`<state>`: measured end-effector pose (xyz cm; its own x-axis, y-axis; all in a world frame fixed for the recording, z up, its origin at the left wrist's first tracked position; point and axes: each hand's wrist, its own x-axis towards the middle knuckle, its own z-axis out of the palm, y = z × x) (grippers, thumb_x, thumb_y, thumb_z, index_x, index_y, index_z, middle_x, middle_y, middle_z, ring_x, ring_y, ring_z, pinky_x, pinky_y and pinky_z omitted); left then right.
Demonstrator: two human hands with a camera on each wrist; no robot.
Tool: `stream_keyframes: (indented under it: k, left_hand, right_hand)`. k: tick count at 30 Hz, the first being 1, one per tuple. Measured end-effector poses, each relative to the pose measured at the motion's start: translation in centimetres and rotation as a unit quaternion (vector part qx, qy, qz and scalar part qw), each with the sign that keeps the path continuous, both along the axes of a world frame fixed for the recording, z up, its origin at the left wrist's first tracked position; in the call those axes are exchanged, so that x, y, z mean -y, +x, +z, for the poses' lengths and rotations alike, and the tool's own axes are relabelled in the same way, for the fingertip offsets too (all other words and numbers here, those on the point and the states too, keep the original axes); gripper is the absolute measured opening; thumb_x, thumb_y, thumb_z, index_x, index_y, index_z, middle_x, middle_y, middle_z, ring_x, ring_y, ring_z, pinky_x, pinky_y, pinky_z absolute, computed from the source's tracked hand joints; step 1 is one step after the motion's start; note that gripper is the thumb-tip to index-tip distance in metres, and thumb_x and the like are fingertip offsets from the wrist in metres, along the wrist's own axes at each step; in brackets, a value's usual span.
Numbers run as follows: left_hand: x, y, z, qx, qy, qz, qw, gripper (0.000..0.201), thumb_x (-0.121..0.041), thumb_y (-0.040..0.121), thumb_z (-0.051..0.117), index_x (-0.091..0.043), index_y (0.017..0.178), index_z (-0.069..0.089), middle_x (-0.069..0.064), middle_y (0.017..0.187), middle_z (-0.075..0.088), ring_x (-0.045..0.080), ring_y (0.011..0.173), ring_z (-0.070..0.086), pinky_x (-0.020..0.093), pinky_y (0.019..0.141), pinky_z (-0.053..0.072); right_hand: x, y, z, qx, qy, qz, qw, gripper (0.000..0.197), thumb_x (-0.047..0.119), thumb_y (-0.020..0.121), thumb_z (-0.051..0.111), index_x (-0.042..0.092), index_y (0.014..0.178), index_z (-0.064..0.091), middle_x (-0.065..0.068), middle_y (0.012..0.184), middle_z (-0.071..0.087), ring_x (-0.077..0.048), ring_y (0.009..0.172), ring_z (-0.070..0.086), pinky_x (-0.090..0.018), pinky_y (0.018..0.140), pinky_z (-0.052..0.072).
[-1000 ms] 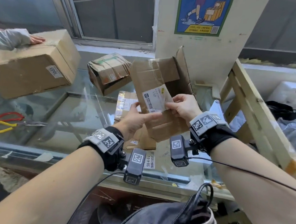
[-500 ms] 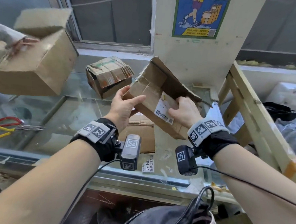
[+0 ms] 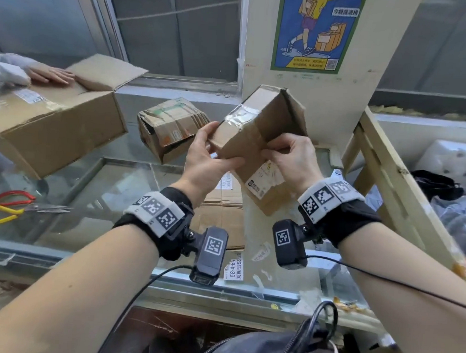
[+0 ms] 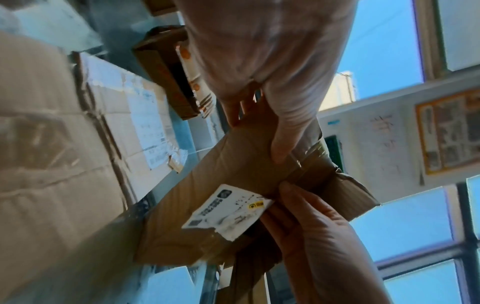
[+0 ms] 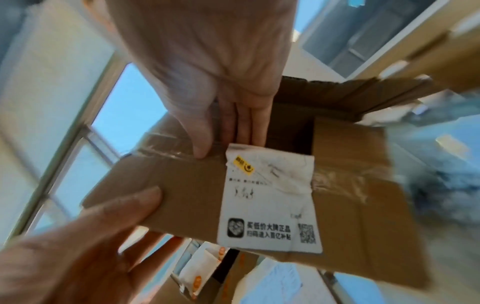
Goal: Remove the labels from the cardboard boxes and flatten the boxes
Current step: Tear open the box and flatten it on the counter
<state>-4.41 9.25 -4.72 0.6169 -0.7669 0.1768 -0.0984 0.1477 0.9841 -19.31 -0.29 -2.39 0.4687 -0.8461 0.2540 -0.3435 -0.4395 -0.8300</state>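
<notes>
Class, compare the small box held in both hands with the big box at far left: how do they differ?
The small box is held in the air by the left hand and right hand; the big box lies under another person's hand. The small box is far smaller. Its label is torn and scuffed; the big box's label looks whole. Both are brown, taped cardboard with a flap open.
</notes>
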Motion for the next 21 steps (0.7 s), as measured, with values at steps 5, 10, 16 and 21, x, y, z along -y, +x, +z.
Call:
stream_keyframes:
  k: [5,10,16,21]
  left_hand:
    - [0.2,-0.2,0.4,0.253,-0.030,0.061,0.965,0.080,-0.001,0.059,0.086,-0.010,0.130,0.050,-0.002,0.121,0.049,0.013,0.112,0.050,0.010,0.098,0.038]
    - [0.1,-0.7,-0.5,0.309,-0.019,0.113,0.944,0.074,0.004,0.061,0.083,-0.001,0.127,0.048,-0.001,0.115,0.043,0.011,0.104,0.043,-0.006,0.085,0.025]
    - [-0.2,-1.0,-0.8,0.281,0.039,0.120,0.951,0.085,-0.020,0.059,0.091,-0.004,0.129,0.046,0.001,0.113,0.042,0.011,0.099,0.042,-0.001,0.078,0.030]
    - [-0.5,-1.2,-0.8,0.230,0.134,0.068,0.962,0.087,-0.020,0.069,0.085,-0.014,0.139,0.034,0.002,0.116,0.033,0.016,0.105,0.041,0.018,0.090,0.033]
  right_hand:
    - [0.3,0.7,-0.8,0.043,0.066,0.033,0.996,0.026,0.011,0.077,0.077,0.018,0.066,0.054,0.003,0.067,0.059,0.001,0.058,0.056,-0.013,0.061,0.044]
    - [0.1,0.8,-1.2,0.110,0.051,0.053,0.991,0.026,0.015,0.073,0.081,0.018,0.087,0.060,-0.004,0.083,0.065,-0.017,0.080,0.064,-0.026,0.080,0.053]
    - [-0.2,1.0,-1.5,-0.002,-0.017,0.060,0.998,0.028,0.041,0.071,0.074,0.022,0.091,0.067,0.006,0.092,0.069,-0.016,0.090,0.065,-0.039,0.082,0.054]
    - [-0.9,0.7,-0.8,0.028,-0.002,0.065,0.998,0.036,0.034,0.069,0.078,0.026,0.098,0.058,0.004,0.090,0.066,-0.015,0.089,0.062,-0.035,0.085,0.051]
